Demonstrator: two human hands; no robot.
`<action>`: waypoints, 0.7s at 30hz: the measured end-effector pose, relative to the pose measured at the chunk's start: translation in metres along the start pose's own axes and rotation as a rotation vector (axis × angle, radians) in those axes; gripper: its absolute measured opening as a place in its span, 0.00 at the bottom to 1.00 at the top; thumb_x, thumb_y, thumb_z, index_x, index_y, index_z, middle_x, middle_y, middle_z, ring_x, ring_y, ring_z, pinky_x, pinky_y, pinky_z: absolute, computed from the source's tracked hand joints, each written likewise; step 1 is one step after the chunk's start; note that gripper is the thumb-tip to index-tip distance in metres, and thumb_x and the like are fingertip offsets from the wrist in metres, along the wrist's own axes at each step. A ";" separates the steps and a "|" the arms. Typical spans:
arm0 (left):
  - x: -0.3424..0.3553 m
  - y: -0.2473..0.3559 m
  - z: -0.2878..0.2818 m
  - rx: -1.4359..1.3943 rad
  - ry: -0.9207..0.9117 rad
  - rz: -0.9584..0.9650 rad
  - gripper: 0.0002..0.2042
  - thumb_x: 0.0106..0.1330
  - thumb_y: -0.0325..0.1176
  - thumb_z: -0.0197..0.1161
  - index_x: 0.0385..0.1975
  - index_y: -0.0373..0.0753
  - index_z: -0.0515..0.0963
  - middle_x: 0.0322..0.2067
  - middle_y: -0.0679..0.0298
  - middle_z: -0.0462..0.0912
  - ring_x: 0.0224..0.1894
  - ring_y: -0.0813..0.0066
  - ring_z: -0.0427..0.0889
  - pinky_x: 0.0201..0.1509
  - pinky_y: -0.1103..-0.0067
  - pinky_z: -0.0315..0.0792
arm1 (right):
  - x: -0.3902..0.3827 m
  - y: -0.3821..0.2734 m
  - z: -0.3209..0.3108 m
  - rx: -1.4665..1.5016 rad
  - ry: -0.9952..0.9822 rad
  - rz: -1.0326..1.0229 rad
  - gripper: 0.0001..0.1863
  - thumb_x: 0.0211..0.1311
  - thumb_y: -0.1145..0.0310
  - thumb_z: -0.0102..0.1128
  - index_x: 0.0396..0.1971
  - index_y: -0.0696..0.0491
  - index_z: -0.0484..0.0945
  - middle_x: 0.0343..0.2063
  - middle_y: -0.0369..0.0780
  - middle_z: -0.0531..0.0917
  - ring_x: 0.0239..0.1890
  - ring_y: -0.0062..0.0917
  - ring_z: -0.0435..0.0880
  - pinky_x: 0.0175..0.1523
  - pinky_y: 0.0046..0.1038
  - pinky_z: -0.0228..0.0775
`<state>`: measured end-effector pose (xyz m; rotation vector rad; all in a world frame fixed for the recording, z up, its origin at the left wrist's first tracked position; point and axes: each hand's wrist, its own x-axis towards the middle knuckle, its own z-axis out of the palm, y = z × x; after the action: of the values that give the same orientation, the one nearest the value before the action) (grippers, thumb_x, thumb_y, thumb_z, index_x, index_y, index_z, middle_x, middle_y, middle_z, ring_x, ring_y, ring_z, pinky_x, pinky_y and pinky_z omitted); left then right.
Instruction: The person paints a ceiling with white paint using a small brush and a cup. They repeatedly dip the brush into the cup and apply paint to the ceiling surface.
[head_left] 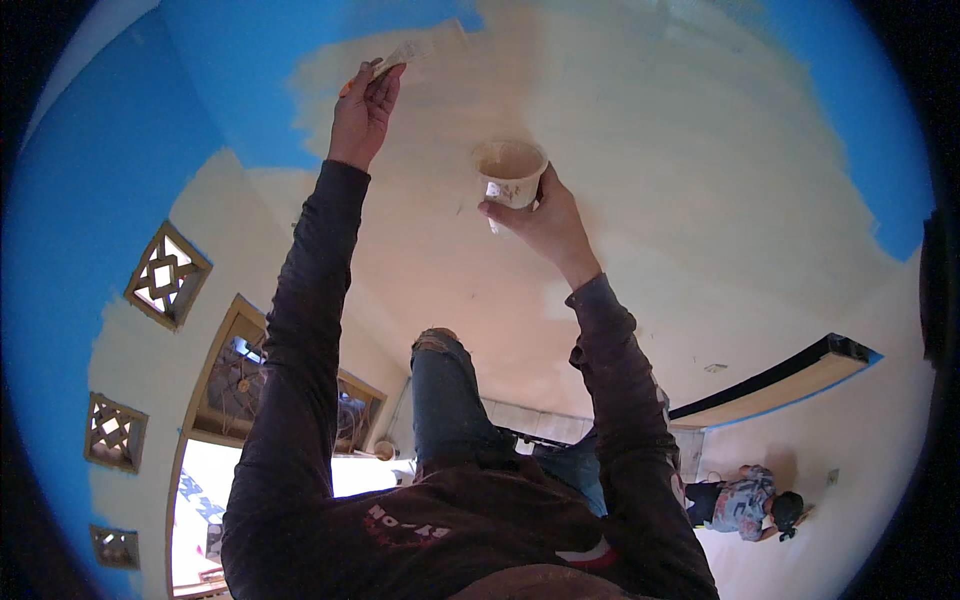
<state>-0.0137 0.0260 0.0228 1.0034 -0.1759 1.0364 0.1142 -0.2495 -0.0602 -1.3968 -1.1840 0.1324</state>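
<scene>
A: From the head camera, what does your left hand do?

B: It's up at 11 o'clock. Your fingers are closed around a paint brush with a bit of orange on it. The brush is in front of the big wall. I can't tell if it touches.

A: And your right hand?

B: It's near 12 o'clock, a bit toward 1. Your thumb and fingers hug a white cup with messy sides. The cup's open top shows, but I can't tell how full it is.

A: What else is around you?

B: There's blue paint at 10 o'clock, a dark shelf between 3 and 4, and another person at 4, well apart from your hands.
</scene>
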 end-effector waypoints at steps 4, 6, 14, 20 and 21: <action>0.031 -0.001 -0.006 -0.001 -0.038 0.035 0.14 0.75 0.34 0.55 0.50 0.28 0.73 0.49 0.48 0.81 0.53 0.63 0.83 0.58 0.76 0.81 | -0.006 0.002 0.005 -0.032 -0.037 0.063 0.42 0.46 0.57 0.80 0.57 0.59 0.68 0.49 0.48 0.83 0.51 0.36 0.85 0.55 0.34 0.79; 0.041 -0.004 -0.004 0.038 -0.078 0.034 0.14 0.75 0.34 0.56 0.50 0.28 0.73 0.49 0.49 0.81 0.53 0.62 0.84 0.58 0.76 0.81 | -0.009 0.003 0.005 -0.024 -0.042 0.088 0.41 0.46 0.57 0.80 0.57 0.60 0.68 0.49 0.48 0.83 0.50 0.35 0.86 0.53 0.34 0.80; 0.052 -0.008 0.006 0.254 -0.141 0.118 0.16 0.74 0.33 0.58 0.52 0.27 0.74 0.50 0.51 0.81 0.53 0.60 0.83 0.60 0.73 0.80 | -0.020 0.012 0.004 0.036 -0.044 0.088 0.39 0.47 0.59 0.79 0.56 0.60 0.68 0.46 0.48 0.84 0.45 0.32 0.87 0.48 0.32 0.83; 0.056 0.022 -0.011 0.425 -0.113 0.174 0.16 0.75 0.33 0.57 0.53 0.26 0.74 0.53 0.51 0.80 0.53 0.60 0.83 0.60 0.72 0.79 | -0.028 0.021 -0.007 0.048 -0.008 0.031 0.39 0.48 0.59 0.79 0.56 0.60 0.69 0.47 0.48 0.84 0.47 0.33 0.87 0.49 0.32 0.83; 0.056 0.025 -0.015 0.434 -0.109 0.175 0.16 0.75 0.33 0.57 0.53 0.25 0.74 0.53 0.51 0.80 0.53 0.60 0.83 0.60 0.72 0.79 | -0.031 0.023 -0.009 0.043 0.001 0.034 0.39 0.48 0.59 0.79 0.57 0.60 0.69 0.47 0.48 0.84 0.47 0.33 0.87 0.50 0.32 0.82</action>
<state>-0.0082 0.0763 0.0604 1.4592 -0.1315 1.2086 0.1188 -0.2712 -0.0932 -1.3795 -1.1513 0.1798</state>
